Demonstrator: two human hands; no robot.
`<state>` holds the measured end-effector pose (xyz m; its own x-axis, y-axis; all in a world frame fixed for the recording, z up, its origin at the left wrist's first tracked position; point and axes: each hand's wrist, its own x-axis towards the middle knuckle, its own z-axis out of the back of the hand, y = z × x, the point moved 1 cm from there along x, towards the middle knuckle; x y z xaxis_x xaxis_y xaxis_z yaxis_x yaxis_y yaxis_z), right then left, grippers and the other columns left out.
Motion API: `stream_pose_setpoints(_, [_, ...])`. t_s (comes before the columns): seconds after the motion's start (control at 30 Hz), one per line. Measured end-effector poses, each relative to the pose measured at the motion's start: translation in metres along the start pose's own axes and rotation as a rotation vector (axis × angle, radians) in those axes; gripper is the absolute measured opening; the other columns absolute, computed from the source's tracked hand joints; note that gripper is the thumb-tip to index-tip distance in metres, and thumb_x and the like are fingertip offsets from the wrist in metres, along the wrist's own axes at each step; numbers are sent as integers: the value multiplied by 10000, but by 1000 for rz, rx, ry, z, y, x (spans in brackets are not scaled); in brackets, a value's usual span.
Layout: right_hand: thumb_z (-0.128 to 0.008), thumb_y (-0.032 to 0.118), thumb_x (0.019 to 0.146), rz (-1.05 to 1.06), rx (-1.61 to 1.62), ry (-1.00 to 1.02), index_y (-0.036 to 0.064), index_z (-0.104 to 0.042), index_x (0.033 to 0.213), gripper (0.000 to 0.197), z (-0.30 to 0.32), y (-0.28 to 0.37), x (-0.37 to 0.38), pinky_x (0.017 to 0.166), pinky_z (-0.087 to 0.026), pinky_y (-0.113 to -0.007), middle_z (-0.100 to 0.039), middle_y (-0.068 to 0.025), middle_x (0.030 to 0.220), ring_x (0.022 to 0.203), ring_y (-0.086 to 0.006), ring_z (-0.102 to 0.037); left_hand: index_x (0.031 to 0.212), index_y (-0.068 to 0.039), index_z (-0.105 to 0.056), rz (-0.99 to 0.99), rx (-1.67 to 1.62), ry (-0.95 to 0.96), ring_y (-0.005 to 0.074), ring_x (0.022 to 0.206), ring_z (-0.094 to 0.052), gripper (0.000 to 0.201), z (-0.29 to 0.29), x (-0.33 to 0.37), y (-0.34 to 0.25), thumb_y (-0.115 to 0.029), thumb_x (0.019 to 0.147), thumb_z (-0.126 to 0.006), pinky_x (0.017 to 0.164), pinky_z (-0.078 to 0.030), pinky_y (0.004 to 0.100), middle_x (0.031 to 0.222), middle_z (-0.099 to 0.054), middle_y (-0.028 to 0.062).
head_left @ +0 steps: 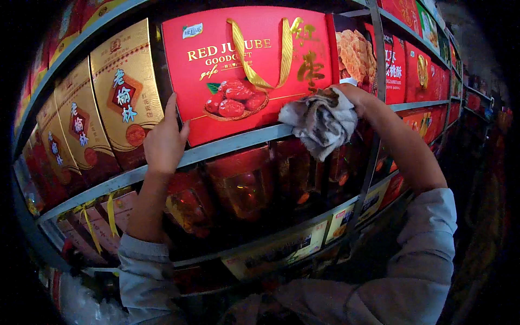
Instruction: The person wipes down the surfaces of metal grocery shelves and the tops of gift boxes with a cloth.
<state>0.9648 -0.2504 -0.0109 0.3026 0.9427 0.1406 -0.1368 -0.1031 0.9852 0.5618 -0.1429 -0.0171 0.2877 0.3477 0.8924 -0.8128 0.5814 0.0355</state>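
A red gift box (216,59) with yellow ribbon handles (264,59) and a picture of red dates in a basket stands on a metal shelf, its front toward me. At its lower left corner is my left hand (164,142), thumb on the front and index finger along the side edge; the other fingers are mostly hidden. My right hand (351,97) is closed on a crumpled grey-white cloth (320,122) with dark stains. The cloth lies against the box's lower right front and hangs over the shelf edge (238,136). Most of the right fingers are behind the cloth.
Several gold boxes (123,81) stand close on the left. To the right, past a metal upright (377,59), are more red boxes (420,73). On the shelf below stand dark red containers (241,181), with pale boxes (287,244) lower down. A dim aisle (482,162) runs off at the right.
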Motion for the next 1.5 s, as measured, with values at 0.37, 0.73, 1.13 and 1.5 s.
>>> stream_pose_setpoints(0.37, [-418,243,851,-62,255,171,11,-556,964,292,-10,2,-5,778,-470,-364,-595,-129,942,847,-226,-582,1279,-166,-254,116,-26,93,300,812,-585,580,12,-4,-3,-294,785,-529,665,-471,406,989,-580,129])
stream_pose_setpoints(0.73, [-512,298,819,-138,124,91,42,-578,847,267,-20,14,-1,610,-494,-368,-612,-99,773,632,-208,-586,1192,-157,-390,77,-35,-2,304,701,-587,434,12,-8,-1,-270,789,-507,584,-463,419,806,-599,141])
stream_pose_setpoints(1.13, [-468,248,832,1,330,78,38,-543,964,259,-13,0,-11,705,-477,-360,-599,-84,879,757,-206,-584,1132,-164,-478,-11,-182,29,274,683,-582,353,12,-5,1,-174,781,-517,585,-460,382,863,-592,128])
stream_pose_setpoints(1.5, [-549,147,762,371,384,32,37,-433,1080,356,-12,-16,-28,730,-485,-318,-565,-98,945,815,-196,-578,1109,-183,-505,10,-212,-2,223,528,-561,375,9,-7,3,-194,742,-583,529,-450,354,694,-581,106])
